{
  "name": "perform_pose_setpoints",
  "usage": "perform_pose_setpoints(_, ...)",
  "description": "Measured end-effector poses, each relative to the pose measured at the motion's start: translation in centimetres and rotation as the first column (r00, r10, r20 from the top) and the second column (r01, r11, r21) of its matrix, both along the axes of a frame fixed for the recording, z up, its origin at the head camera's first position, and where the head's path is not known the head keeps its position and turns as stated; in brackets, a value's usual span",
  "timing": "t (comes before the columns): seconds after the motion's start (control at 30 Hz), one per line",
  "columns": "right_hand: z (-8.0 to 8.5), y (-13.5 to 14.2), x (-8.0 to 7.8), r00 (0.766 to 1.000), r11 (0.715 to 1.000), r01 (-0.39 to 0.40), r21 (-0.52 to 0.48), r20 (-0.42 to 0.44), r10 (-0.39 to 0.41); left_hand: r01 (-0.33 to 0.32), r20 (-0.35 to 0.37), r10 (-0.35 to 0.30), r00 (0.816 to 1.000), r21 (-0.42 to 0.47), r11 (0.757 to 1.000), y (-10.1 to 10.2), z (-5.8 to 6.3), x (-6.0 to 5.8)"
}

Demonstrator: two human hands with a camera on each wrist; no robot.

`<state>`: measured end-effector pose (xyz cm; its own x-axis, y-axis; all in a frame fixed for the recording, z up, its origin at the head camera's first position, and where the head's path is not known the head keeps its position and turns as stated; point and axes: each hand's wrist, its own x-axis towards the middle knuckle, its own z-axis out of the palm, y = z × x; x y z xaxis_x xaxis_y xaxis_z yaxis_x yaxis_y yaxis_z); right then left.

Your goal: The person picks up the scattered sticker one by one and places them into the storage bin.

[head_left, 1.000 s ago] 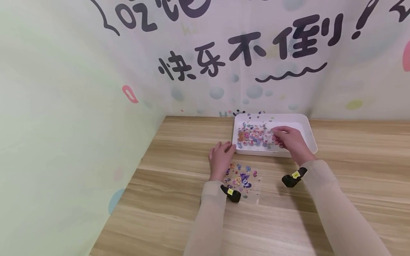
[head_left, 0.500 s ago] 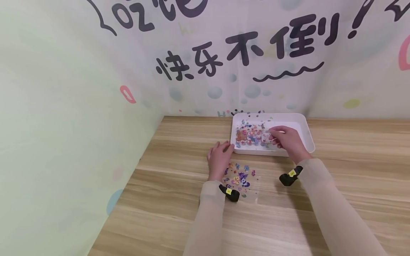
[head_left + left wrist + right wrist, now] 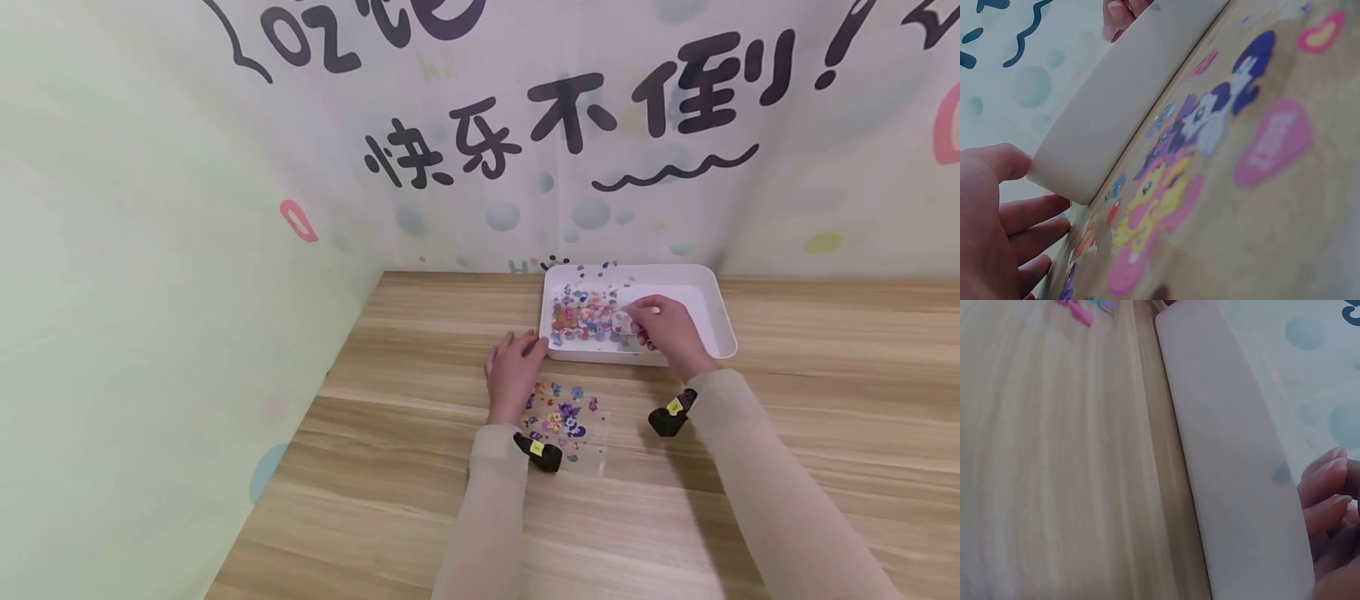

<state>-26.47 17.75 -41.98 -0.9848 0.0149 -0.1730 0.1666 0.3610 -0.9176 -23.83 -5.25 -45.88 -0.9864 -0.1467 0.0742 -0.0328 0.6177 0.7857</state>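
A white shallow tray (image 3: 705, 310) stands at the back of the table, with a clear sheet of small colourful stickers (image 3: 588, 321) in its left part. Above that sheet my right hand (image 3: 667, 332) pinches a white sticker (image 3: 622, 322) with reddish marks between thumb and fingers. My left hand (image 3: 513, 373) rests at the tray's front left corner. In the left wrist view its thumb and a finger touch the tray wall (image 3: 1100, 125) with the fingers spread. Behind the wall in the right wrist view are the curled fingers (image 3: 1329, 490) of my right hand; the sticker is hidden there.
A second clear sheet with cartoon pony stickers (image 3: 570, 421) lies on the wooden table (image 3: 405, 467), in front of the tray and partly beneath my left forearm. A printed cloth (image 3: 480, 221) hangs directly behind the tray and another covers the left side.
My right hand has moved slightly left over the tray with the white sticker. The left hand stays at the tray corner. The head view has shifted a little.
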Motion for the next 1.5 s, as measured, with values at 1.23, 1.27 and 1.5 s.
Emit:
perform_pose_setpoints(1.23, -0.6, -1.4, -0.4, 0.992, 0.926, -0.125, 0.355, 0.062, 0.110, -0.001, -0.001, 0.001, 1.000, -0.004, 1.000, 0.1, 0.0, 0.0)
perform_pose_setpoints(1.27, -0.6, -1.4, -0.4, 0.992, 0.924, -0.125, 0.362, 0.065, 0.108, -0.001, -0.002, 0.001, 1.000, -0.005, 1.000, 0.0, 0.0, 0.0)
perform_pose_setpoints(1.5, -0.4, -1.7, -0.4, 0.989, 0.906, -0.139, 0.400, 0.099, 0.108, -0.002, 0.006, 0.002, 1.000, -0.010, 1.000, 0.0, -0.1, -0.1)
